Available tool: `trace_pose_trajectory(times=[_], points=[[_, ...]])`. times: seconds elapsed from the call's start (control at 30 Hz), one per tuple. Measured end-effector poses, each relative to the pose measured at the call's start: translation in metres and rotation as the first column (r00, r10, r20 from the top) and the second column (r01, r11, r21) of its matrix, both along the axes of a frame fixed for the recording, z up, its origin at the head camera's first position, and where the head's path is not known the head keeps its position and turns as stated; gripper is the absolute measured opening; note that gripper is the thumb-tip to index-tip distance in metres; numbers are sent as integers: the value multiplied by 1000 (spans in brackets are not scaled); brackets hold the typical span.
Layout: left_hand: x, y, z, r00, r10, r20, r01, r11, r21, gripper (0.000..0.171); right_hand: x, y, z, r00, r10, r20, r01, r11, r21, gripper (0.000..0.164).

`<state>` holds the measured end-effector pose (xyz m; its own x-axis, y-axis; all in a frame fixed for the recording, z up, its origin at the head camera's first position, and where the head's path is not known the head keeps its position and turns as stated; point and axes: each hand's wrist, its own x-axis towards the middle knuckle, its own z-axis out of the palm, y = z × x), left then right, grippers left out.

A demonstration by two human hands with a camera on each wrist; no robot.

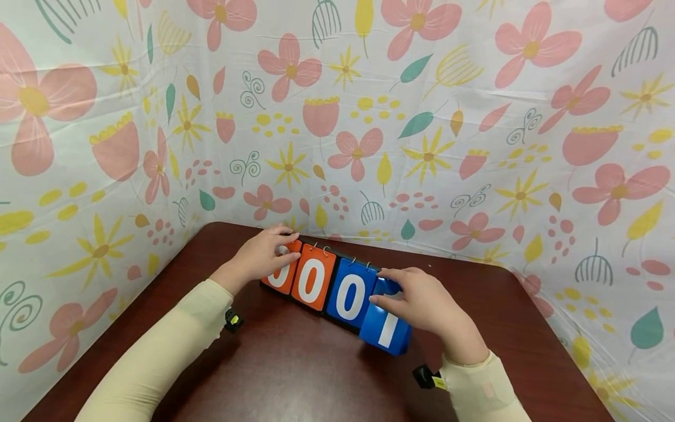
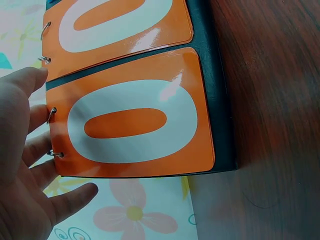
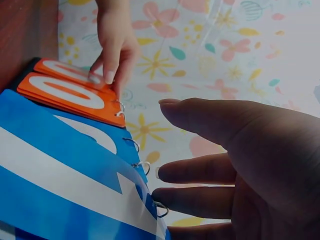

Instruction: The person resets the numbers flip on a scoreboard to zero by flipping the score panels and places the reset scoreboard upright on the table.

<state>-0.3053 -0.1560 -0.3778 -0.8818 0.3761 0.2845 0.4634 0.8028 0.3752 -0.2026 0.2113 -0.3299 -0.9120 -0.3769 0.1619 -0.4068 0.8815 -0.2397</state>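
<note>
A flip scoreboard (image 1: 326,310) stands at an angle on the table, its number cards hung on metal rings. Two orange cards, each with a white 0 (image 1: 312,280), are on the left. On the right are a blue 0 card (image 1: 349,296) and a blue 1 card (image 1: 384,328), whose lower end stands out from the board. My left hand (image 1: 262,253) holds the top edge at the left end, thumb in front and fingers behind. At the right end, my right hand (image 1: 424,299) has its fingers extended by the rings (image 3: 161,209), thumb apart from the card.
The dark red-brown table (image 1: 295,375) has a floral cloth (image 1: 358,117) hanging behind it and along its sides. A small black device (image 1: 234,320) is on the left wrist, and another black device (image 1: 423,376) is on the right.
</note>
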Motion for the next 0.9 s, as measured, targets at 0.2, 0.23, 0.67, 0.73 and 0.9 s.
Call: trace_pose_trajectory(times=[0.2, 0.23, 0.67, 0.73, 0.9], points=[[2, 2, 1, 1000, 1, -1, -1, 1000, -27, 64, -7, 5, -3, 1000, -17, 9, 17, 1000, -2, 72], [3, 3, 1, 1000, -3, 0, 3, 1000, -30, 65, -8, 6, -3, 1000, -18, 10, 18, 1000, -5, 72], [-1, 8, -2, 1000, -22, -1, 22, 998, -54, 71, -29, 21, -9, 999, -52, 4, 52, 997, -54, 68], [1, 9, -1, 1000, -19, -4, 19, 998, -56, 71, -32, 23, -9, 999, -53, 2, 53, 997, -59, 68], [4, 12, 1, 1000, -12, -22, 10, 997, -70, 70, -36, 29, -9, 998, -55, 12, 55, 996, -70, 68]])
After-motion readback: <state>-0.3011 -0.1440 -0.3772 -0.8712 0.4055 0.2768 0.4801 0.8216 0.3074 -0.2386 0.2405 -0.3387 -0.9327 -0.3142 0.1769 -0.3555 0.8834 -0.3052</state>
